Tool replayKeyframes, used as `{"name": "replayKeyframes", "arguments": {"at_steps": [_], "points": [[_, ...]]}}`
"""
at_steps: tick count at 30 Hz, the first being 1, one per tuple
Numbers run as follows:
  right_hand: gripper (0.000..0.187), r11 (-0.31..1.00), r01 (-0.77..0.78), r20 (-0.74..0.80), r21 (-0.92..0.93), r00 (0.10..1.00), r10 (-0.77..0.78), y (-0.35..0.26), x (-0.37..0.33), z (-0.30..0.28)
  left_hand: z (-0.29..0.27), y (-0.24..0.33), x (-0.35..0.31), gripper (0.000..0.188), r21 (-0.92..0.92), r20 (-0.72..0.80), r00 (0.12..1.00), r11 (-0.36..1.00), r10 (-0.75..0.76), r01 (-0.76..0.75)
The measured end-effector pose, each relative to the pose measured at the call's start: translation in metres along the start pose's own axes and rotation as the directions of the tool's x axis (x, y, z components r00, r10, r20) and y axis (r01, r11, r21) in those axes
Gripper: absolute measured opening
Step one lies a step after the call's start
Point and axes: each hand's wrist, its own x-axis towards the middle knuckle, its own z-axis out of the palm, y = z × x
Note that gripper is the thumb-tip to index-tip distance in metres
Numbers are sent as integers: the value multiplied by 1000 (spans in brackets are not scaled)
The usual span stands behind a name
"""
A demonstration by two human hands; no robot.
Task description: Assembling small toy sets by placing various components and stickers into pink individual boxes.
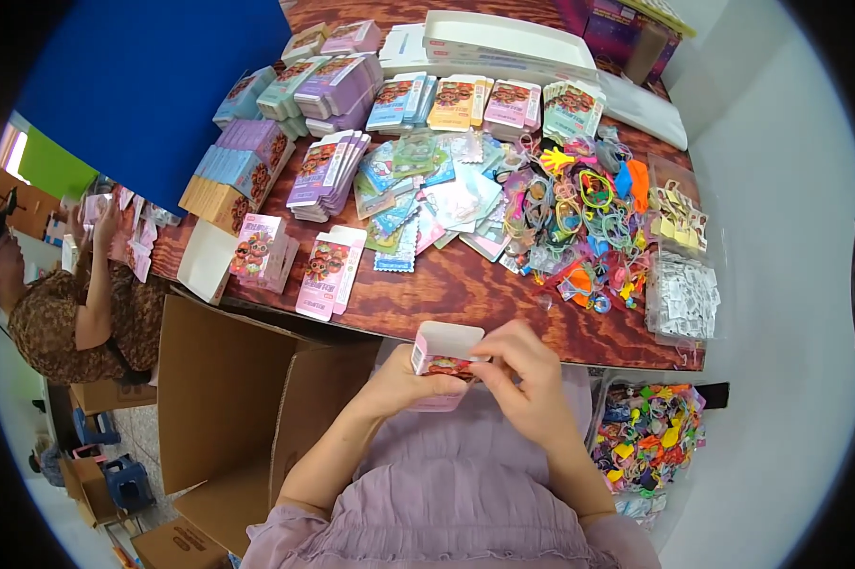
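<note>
At the table's near edge my left hand (399,387) is closed around a small pink carton (449,338), its white top flap standing up. My right hand (527,379) pinches at the carton's upper right edge with thumb and forefinger; whether a small item is between the fingers is hidden. Just beyond lies a flat pink carton (329,273), with a pile of pink cartons (260,250) left of it. Farther back, glossy card packets (461,196) spread beside a heap of colourful small toys and bands (584,204).
Stacks of cartons (337,90) line the back of the wooden table (427,308). Clear trays hold white packets (688,296) and yellow pieces (679,213) at right. A toy bin (650,436) sits below. An open cardboard box (228,398) stands left, near another person (77,303).
</note>
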Motion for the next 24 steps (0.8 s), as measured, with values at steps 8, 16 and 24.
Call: {"name": "replayKeyframes", "arguments": {"at_steps": [8, 16, 24], "points": [[47, 959, 33, -148, 282, 989, 9, 3, 1, 3, 0, -15, 10, 59, -358, 136, 980, 930, 146, -89], [49, 894, 18, -215, 447, 973, 88, 20, -16, 19, 3, -27, 18, 63, -302, 105, 979, 944, 174, -135], [35, 992, 106, -297, 66, 951, -82, 15, -4, 14, 3, -26, 20, 67, -311, 145, 982, 948, 122, -72]]}}
